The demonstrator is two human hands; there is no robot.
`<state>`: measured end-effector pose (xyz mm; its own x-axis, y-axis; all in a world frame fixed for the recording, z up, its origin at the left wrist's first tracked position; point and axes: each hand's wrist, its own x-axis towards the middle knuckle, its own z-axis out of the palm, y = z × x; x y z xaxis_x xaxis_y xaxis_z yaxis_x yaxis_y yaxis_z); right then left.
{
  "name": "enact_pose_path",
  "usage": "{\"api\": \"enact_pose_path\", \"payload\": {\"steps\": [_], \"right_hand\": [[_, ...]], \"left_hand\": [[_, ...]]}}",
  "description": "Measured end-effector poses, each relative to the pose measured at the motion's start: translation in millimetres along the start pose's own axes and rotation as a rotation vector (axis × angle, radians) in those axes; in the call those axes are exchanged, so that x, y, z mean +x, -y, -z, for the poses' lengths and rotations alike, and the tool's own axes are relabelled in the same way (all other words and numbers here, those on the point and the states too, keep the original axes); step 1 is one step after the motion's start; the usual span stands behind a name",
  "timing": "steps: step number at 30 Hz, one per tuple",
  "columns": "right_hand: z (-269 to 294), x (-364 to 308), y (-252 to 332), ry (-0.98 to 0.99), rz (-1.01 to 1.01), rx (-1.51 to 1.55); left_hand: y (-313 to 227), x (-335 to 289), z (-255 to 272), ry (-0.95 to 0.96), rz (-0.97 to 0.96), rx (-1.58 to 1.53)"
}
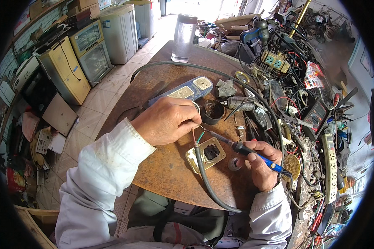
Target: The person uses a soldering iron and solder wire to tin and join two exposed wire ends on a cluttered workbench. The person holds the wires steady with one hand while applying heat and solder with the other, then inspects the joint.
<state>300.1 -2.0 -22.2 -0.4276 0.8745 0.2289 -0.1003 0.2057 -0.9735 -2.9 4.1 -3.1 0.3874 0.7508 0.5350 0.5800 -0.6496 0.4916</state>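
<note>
My right hand (259, 159) grips a soldering iron (255, 153) with a blue and black handle, its metal tip pointing up and left toward my left fingertips. My left hand (168, 120) is closed in a pinch on a thin wire near that tip; its far end is hidden by the fingers. Just below, a black cable (207, 178) curves up from the table's front edge, with reddish and green wires (200, 136) coming out of its end. Behind the cable end lies a cream, squarish plate (221, 154) with a dark opening. A small round container (234, 164) sits by my right fingers.
On the brown table (162, 166) are a blue and white socket strip (183, 90), a dark round tin (214, 112) and a clear bottle (184, 39). A thick black cable (220, 71) arcs across the back. Tangled cords, tools and a multimeter (318, 112) crowd the right side.
</note>
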Motion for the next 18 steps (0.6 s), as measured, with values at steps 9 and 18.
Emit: {"api": "enact_pose_path", "payload": {"steps": [9, 18], "right_hand": [[-0.7, 0.6, 0.4, -0.005, -0.003, -0.003], [-1.0, -0.3, 2.6, -0.009, -0.023, 0.016]], "left_hand": [[-1.2, -0.2, 0.7, 0.010, 0.017, -0.008], [1.1, -0.1, -0.9, -0.003, -0.012, -0.009]]}}
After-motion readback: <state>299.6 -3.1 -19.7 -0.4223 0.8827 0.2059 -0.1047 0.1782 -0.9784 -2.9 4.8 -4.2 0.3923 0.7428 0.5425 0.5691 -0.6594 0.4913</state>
